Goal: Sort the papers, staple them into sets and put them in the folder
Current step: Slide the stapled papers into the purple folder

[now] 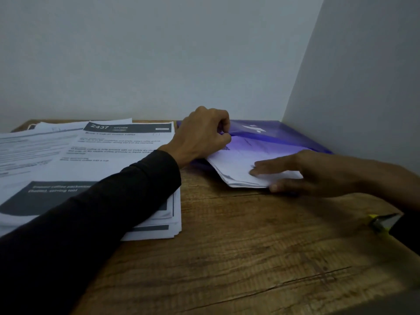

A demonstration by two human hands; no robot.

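A translucent purple folder (pixel 270 130) lies in the back right corner of the wooden table (pixel 250 246). My left hand (pixel 202 133) pinches the folder's front flap and holds it lifted. A set of white papers (pixel 236 164) sits partly inside the folder's mouth, its near corner sticking out. My right hand (pixel 302 171) holds this set: straight fingers lie on top and the thumb is under its near edge. A thick stack of printed sheets (pixel 79 169) lies on the left, under my left forearm.
Walls close in behind the table and on the right. A yellow and dark object (pixel 381 221), possibly a stapler, lies at the right edge below my right arm. More loose sheets (pixel 34 137) spread at the far left.
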